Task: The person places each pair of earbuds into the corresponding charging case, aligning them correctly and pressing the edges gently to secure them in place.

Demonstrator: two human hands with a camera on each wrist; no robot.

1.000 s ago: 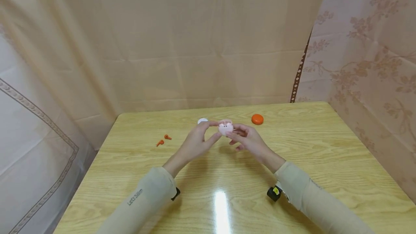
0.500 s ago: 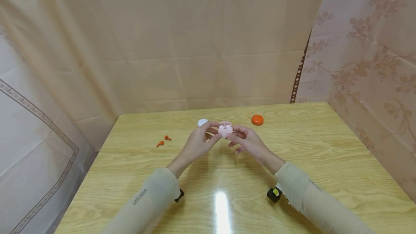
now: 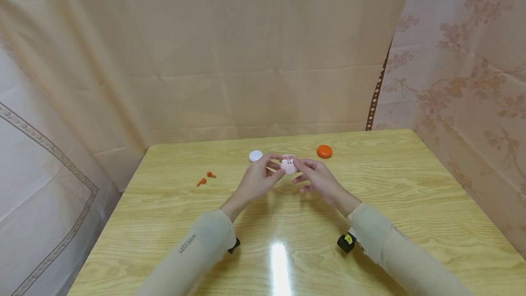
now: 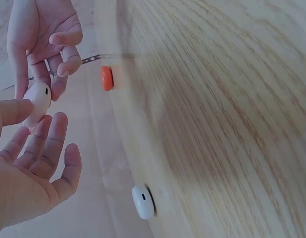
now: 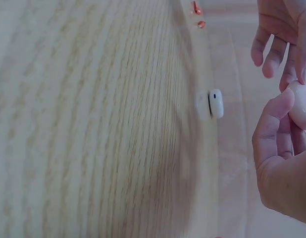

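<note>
Both hands hold a small pale pink earbud case (image 3: pixel 289 167) above the table, its lid raised and the tops of the earbuds showing in the head view. My left hand (image 3: pixel 256 179) pinches its left side between thumb and fingers. On the other side, my right hand (image 3: pixel 322 182) has its thumb by the earbuds at the upper right and fingers behind the case. The right wrist view shows the right thumb (image 5: pixel 281 104) pressed to the case (image 5: pixel 301 106). In the left wrist view the case (image 4: pixel 38 101) sits between the two hands.
A round white case (image 3: pixel 255 156) lies on the wooden table (image 3: pixel 370 168) just behind my left hand. An orange case (image 3: pixel 324 151) is at the back right. Two orange earbuds (image 3: pixel 201 182) lie apart on the left. Curtains (image 3: pixel 246 58) hang behind the table.
The pink case and my left hand have shifted slightly right, uncovering more of the white case. My right thumb has moved up from the case's lower front to the earbuds.
</note>
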